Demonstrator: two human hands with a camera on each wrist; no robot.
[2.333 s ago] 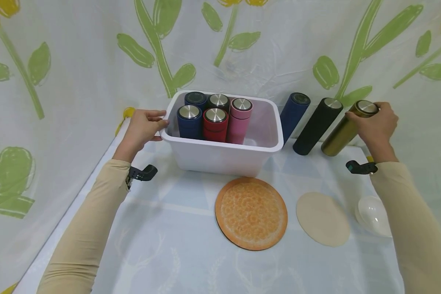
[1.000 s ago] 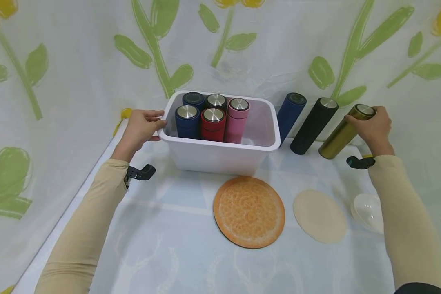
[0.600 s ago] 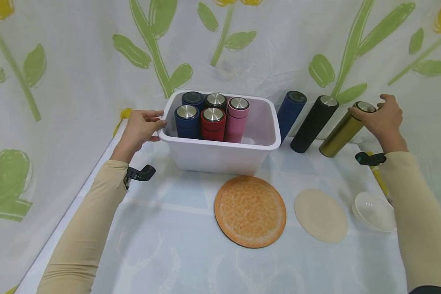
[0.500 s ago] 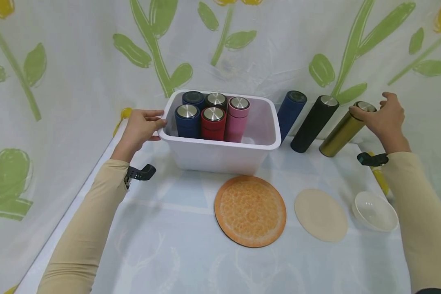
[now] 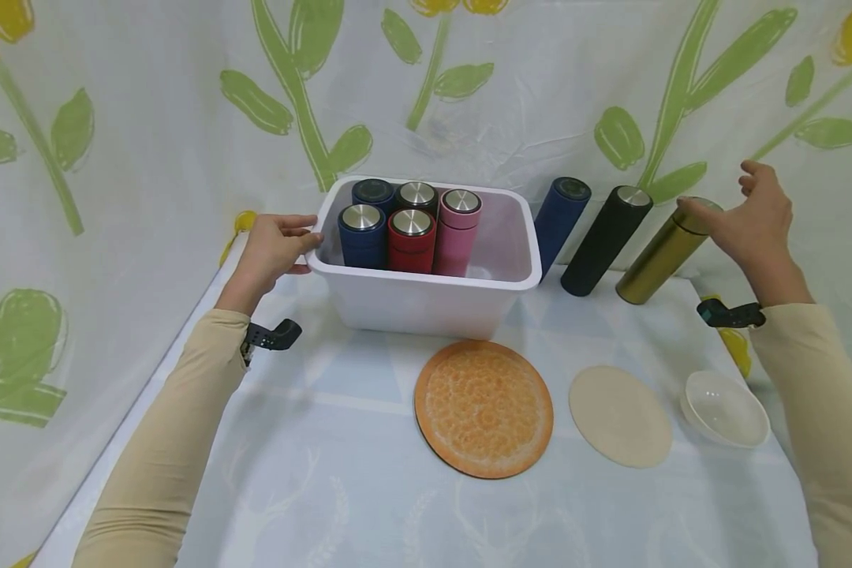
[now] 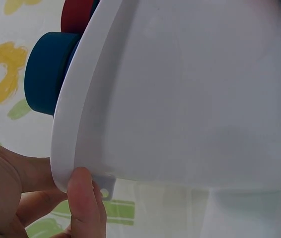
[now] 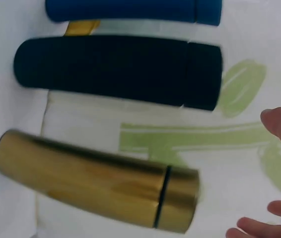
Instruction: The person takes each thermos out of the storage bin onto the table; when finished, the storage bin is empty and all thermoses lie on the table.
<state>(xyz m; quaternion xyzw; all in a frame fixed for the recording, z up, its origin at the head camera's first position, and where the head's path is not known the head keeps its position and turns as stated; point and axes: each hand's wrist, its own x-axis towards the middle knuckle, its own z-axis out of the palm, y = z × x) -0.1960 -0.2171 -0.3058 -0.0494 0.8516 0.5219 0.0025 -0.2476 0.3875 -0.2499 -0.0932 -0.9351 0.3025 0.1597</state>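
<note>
Gripping white bin (image 5: 426,304) rim at bench's left edge: left hand (image 5: 273,248). Right hand (image 5: 749,221) open, fingers spread, just beside gold bottle (image 5: 656,256) cap.

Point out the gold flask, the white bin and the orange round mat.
gold flask (image 5: 655,260), head view, middle of its body.
white bin (image 5: 426,304), head view, front wall.
orange round mat (image 5: 483,409), head view, centre of its patterned face.
</note>
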